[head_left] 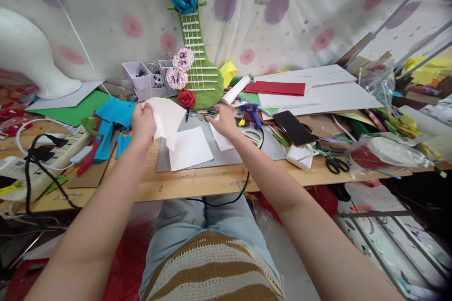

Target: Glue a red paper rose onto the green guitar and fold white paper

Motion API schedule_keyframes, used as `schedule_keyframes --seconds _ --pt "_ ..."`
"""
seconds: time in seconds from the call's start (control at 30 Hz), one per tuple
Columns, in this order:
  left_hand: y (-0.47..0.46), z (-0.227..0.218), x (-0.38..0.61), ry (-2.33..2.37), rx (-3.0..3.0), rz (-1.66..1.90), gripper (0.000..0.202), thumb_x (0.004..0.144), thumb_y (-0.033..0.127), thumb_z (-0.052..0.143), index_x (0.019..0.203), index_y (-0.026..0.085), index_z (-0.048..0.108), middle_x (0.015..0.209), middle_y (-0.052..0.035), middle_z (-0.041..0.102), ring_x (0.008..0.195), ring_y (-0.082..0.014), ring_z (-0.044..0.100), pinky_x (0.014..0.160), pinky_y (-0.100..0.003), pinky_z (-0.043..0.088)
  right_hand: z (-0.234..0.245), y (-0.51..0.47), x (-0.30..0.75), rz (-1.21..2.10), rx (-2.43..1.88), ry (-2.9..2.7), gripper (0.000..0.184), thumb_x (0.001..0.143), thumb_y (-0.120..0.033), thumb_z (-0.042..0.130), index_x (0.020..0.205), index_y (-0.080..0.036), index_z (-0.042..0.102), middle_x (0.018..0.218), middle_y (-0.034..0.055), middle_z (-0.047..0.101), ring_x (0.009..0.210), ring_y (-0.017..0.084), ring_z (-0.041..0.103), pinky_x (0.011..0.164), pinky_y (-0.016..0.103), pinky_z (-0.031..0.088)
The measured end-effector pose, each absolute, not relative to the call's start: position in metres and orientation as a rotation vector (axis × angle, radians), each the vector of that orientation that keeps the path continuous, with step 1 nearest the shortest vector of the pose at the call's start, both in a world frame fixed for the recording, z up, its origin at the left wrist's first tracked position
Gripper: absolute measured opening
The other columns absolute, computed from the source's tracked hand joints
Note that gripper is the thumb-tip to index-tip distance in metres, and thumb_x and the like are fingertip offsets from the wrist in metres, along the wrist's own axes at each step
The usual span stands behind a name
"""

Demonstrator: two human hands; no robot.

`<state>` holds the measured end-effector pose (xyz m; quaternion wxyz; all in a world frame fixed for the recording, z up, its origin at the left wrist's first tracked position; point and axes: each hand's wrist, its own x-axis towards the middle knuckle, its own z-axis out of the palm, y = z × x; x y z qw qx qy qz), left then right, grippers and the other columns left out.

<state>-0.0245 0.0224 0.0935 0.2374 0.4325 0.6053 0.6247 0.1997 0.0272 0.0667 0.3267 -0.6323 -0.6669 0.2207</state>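
My left hand (144, 124) is closed on a curved, off-white sheet (168, 116) that looks like paper or thin felt, held up above the left part of the grey cutting mat (164, 162). Below it a white square sheet (190, 148) lies flat on the mat. My right hand (224, 123) reaches to the mat's far edge, thumb and fingers apart, beside small metal tools (211, 111) that I cannot make out clearly. Another white sheet (221, 138) lies partly under that hand. A blue glue gun (251, 112) stands just to its right.
A green guitar-shaped craft piece (206, 77) with fabric flowers leans at the back. Rightward are a phone (294, 128), black scissors (337, 164), red felt (275, 88) and white boards (318, 75). At left are blue fabric (113, 112) and a power strip (63, 150) with cords.
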Motion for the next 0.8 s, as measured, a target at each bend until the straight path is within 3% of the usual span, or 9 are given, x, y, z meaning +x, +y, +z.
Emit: schedule_keyframes --seconds 0.1,0.2,0.3,0.43,0.63,0.8 --pt "0.015 0.097 -0.006 1.498 0.937 1.607 0.015 0.087 0.028 0.043 0.088 0.018 0.054 0.068 0.0004 0.058 0.064 -0.0150 0.059 0.065 -0.029 0.049 0.067 0.022 0.182 1.427 -1.284 -1.481 0.045 0.087 -0.052 0.046 0.115 -0.018 0.051 0.109 0.0108 0.062 0.099 0.017 0.060 0.086 0.031 0.048" --pt "0.007 0.091 0.004 1.490 0.888 1.598 0.016 0.085 0.028 0.043 0.086 0.017 0.055 0.067 -0.0003 0.060 0.065 -0.0151 0.060 0.061 -0.027 0.051 0.060 0.020 0.169 1.860 -1.156 -1.176 0.041 0.080 -0.056 0.056 0.097 -0.018 0.056 0.091 0.0066 0.065 0.081 0.014 0.063 0.076 0.028 0.052" --pt "0.005 0.072 0.001 1.582 0.874 1.528 0.012 0.081 0.026 0.046 0.081 0.018 0.055 0.070 -0.0011 0.062 0.065 -0.0144 0.061 0.059 -0.025 0.051 0.051 0.021 0.164 1.843 -1.230 -1.101 0.029 0.069 -0.037 0.075 0.081 -0.017 0.057 0.075 0.0011 0.064 0.069 0.011 0.060 0.070 0.025 0.051" --pt "0.007 0.041 -0.016 1.634 0.871 1.299 0.012 0.071 0.023 0.054 0.081 0.016 0.058 0.066 -0.0021 0.062 0.056 -0.0152 0.059 0.050 -0.024 0.048 0.046 0.022 0.168 1.611 -1.439 -1.287 0.024 0.059 -0.015 0.076 0.069 -0.015 0.054 0.059 -0.0048 0.055 0.057 0.009 0.053 0.060 0.023 0.046" --pt "0.004 0.028 -0.036 1.780 1.219 0.980 0.019 0.063 0.025 0.059 0.078 0.014 0.064 0.068 -0.0045 0.066 0.053 -0.0162 0.058 0.044 -0.023 0.043 0.048 0.019 0.175 1.215 -1.704 -1.723 0.023 0.062 -0.015 0.072 0.063 -0.016 0.049 0.054 -0.0053 0.047 0.053 0.010 0.050 0.051 0.022 0.043" --pt "0.000 0.037 -0.036 1.841 1.378 0.807 0.017 0.062 0.025 0.060 0.074 0.015 0.064 0.064 -0.0051 0.066 0.050 -0.0169 0.057 0.043 -0.025 0.042 0.048 0.013 0.176 1.369 -1.727 -1.691 0.024 0.064 -0.009 0.070 0.062 -0.017 0.048 0.052 -0.0033 0.053 0.049 0.013 0.056 0.050 0.026 0.049"
